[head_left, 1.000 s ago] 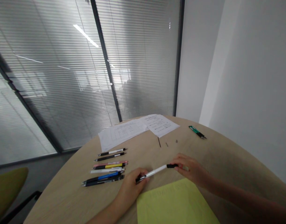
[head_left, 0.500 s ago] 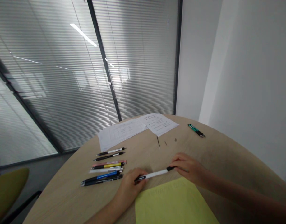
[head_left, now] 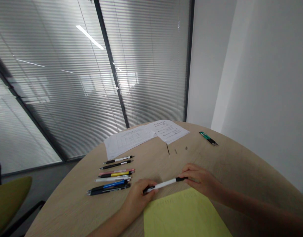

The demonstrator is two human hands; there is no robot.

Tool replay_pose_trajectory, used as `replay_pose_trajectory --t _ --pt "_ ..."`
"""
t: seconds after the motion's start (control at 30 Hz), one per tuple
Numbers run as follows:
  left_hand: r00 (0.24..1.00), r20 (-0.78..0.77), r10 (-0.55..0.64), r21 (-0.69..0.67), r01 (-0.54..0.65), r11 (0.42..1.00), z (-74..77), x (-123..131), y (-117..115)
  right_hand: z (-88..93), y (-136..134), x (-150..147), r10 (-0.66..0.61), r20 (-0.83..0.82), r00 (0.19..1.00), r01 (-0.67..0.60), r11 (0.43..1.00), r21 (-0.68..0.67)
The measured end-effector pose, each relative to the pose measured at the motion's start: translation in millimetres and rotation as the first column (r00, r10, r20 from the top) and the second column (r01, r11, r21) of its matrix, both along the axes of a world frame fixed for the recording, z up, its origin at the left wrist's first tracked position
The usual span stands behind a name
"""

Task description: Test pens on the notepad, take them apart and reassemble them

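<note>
Curving across the far side, the rim of the worktop [head_left: 240,158] runs below the blinds [head_left: 153,92] and the wall [head_left: 262,72], then falls away left, near the chair [head_left: 12,202], and right. The broadest stretch of plain wood lies between the right hand [head_left: 197,177] and the right rim, with the right forearm crossing its near part. Near the middle, the white pen [head_left: 167,183] spans the gap between the two hands, tilted slightly up to the right. The left hand [head_left: 140,194] has its fingers closed around the dark left end; the right fingers pinch the black end. Just below them the yellow sheet [head_left: 184,215] covers the near middle. Left of the left hand, close by, lie the dark pen [head_left: 117,189], blue pen [head_left: 115,184], pale pen [head_left: 112,179], yellow pen [head_left: 117,175] and pink pen [head_left: 113,172]; beyond them rest the black pen [head_left: 116,165] and black-and-white pen [head_left: 118,160]. Papers [head_left: 131,138] fill the far edge, overlapping. In front of them sit a thin rod [head_left: 167,149], a spring-like piece [head_left: 176,151] and a bit [head_left: 186,148] too small to identify. Green pens [head_left: 207,138] lie farther right, near the rim.
</note>
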State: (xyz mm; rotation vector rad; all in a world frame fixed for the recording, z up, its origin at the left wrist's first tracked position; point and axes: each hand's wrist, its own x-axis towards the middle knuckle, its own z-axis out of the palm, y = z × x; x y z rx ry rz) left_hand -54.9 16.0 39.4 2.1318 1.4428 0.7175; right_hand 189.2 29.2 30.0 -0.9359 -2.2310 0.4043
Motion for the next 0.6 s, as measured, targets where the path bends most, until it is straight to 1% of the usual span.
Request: replay_pose_trajectory --t 0.17,0.3,0.43,0.6 --pt "0.998 -0.027 -0.061 0.015 0.061 0.998 -2.0 -2 0 4.8 1 1 0.041 -0.016 0.999 -0.042 0.998 -0.05" --pt "0.996 -0.035 -0.078 0.01 0.079 0.997 -2.2 -2 0 10.1 -1 -1 0.054 0.002 0.999 -0.053 0.993 -0.107" --pt "0.989 -0.043 -0.144 0.047 0.146 0.988 -3.6 -1 -2 8.5 -8 -9 0.082 0.032 0.996 -0.077 0.986 -0.151" --pt "0.979 -0.064 -0.192 0.058 0.196 0.979 -5.4 -3 -3 5.7 -13 -19 0.089 0.001 0.996 -0.088 0.985 -0.151"
